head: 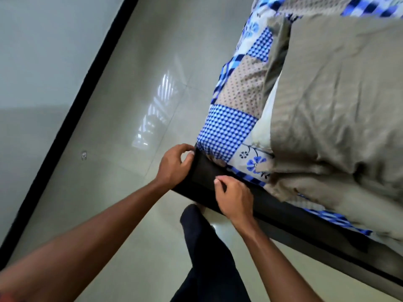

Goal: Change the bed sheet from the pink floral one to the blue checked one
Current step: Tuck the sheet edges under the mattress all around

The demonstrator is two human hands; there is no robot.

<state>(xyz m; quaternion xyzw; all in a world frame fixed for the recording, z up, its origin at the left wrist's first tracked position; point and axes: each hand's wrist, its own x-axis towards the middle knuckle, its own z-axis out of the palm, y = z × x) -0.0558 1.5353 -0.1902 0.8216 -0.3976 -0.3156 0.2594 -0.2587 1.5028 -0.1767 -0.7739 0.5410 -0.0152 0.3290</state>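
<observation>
Tucking blue checked patchwork sheet [226, 127] at black bed-frame corner [202, 174]; left hand [173, 165], right hand [234, 198] curled, grip contents unclear. Next: push edge under.

No readable text, labels, brands or numbers anywhere. Blue checked sheet [226, 127]: printed pattern only (checks, dots, flowers), no lettering. Small round mark [84, 155] on the floor [113, 131]: too blurred to read. Dark bed frame [202, 173]: no legible marking.
</observation>
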